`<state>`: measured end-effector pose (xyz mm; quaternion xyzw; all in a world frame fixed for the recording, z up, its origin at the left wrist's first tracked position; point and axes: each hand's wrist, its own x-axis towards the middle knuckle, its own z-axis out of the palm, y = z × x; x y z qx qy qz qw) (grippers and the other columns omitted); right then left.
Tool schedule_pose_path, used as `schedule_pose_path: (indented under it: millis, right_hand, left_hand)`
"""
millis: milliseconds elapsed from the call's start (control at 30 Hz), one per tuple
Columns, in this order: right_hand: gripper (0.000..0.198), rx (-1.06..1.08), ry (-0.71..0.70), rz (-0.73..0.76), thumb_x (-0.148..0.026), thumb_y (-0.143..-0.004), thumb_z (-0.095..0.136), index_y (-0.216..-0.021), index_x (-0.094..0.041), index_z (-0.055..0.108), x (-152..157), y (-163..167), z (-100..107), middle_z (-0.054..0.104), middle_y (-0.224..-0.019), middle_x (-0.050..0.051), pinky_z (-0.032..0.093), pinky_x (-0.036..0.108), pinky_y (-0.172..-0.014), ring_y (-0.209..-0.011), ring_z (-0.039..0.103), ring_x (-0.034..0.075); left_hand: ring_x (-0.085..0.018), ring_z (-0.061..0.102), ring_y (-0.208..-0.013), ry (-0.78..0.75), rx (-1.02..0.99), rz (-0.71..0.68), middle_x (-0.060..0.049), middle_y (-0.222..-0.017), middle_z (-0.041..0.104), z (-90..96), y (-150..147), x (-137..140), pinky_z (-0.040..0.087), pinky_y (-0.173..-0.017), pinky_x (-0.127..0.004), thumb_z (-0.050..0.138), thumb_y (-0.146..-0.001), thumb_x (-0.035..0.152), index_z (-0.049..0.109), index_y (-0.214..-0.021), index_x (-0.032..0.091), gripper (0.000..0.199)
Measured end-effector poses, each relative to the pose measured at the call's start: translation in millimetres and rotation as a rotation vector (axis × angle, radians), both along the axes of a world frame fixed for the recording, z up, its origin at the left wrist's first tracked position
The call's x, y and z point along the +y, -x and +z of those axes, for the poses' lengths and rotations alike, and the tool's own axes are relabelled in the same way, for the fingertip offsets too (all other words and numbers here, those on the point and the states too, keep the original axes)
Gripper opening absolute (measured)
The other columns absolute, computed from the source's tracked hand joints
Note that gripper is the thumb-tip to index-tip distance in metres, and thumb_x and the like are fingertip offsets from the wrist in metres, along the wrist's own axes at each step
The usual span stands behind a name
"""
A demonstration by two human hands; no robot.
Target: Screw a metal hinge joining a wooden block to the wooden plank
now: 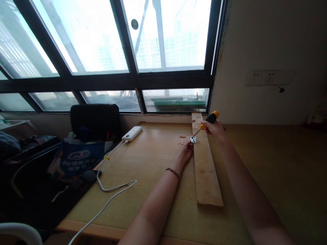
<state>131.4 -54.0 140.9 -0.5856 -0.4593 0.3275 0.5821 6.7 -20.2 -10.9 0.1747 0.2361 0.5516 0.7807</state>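
Observation:
A long wooden board (206,173) lies on the table, running away from me toward the window. On its left edge sits a small metal hinge (193,139). My left hand (186,149) is closed at the hinge, its fingers pressed against the hinge's left side. My right hand (214,129) grips a screwdriver (211,117) with a black and yellow handle. The screwdriver slants down to the left, its tip at the hinge. Any screw under the tip is too small to make out.
On the table (153,160), small brownish bits (182,140) lie left of the hinge. A white power bank (132,133) with a white cable (114,188) rests near the left edge. A black chair (95,119) and a blue bag (76,160) stand left of the table.

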Motion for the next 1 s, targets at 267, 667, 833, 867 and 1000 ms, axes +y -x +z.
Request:
schedule_pose_path:
  millis: [267,667,833,867,1000]
  right_hand:
    - [0.025,0.033,-0.019,-0.019,-0.035,-0.057,0.07,-0.06,-0.013,0.058,1.9,-2.4,-1.2,0.056,-0.044,0.0,0.04,0.016,-0.03,-0.034,0.05,0.009]
    - [0.024,0.023,0.007,0.029,-0.032,-0.055,0.073,-0.062,-0.012,0.06,3.9,-3.0,-2.5,0.059,-0.048,0.002,0.044,0.017,-0.032,-0.038,0.054,0.011]
    - [0.019,0.029,0.05,0.247,-0.016,-0.055,0.07,-0.071,-0.011,0.063,-3.1,-3.5,4.7,0.062,-0.052,0.003,0.051,0.021,-0.045,-0.047,0.061,0.015]
    - [0.018,0.006,0.051,0.244,-0.016,-0.055,0.07,-0.071,-0.011,0.063,-3.4,-3.0,5.3,0.063,-0.052,0.004,0.052,0.023,-0.046,-0.049,0.062,0.016]
    - [0.021,-0.317,-0.024,-0.028,-0.031,-0.054,0.072,-0.058,-0.014,0.06,-1.7,1.9,3.5,0.064,-0.056,0.008,0.051,0.025,-0.05,-0.059,0.065,0.022]
  left_hand:
    - [-0.012,0.06,-0.067,-0.003,0.005,-0.033,-0.007,-0.073,0.064,0.8,1.1,0.1,0.048,-0.072,-0.025,0.053,-0.073,0.01,0.06,-0.076,0.01,0.008]
    - [-0.014,0.062,-0.069,-0.004,0.035,0.009,-0.007,-0.074,0.065,6.4,-0.3,-3.4,0.048,-0.08,-0.029,0.051,-0.073,0.008,0.059,-0.075,0.011,0.009]
    - [-0.013,0.061,-0.068,-0.019,0.054,0.034,-0.006,-0.074,0.065,7.7,-0.4,-5.0,0.049,-0.078,-0.028,0.052,-0.073,0.009,0.059,-0.075,0.011,0.008]
    - [-0.013,0.061,-0.067,-0.022,0.056,0.038,-0.006,-0.074,0.065,7.8,-0.5,-5.1,0.049,-0.078,-0.028,0.052,-0.073,0.009,0.059,-0.076,0.011,0.008]
    - [-0.013,0.061,-0.066,-0.031,0.057,0.049,-0.007,-0.075,0.065,7.2,-0.9,-4.5,0.049,-0.076,-0.028,0.052,-0.072,0.009,0.059,-0.076,0.011,0.008]
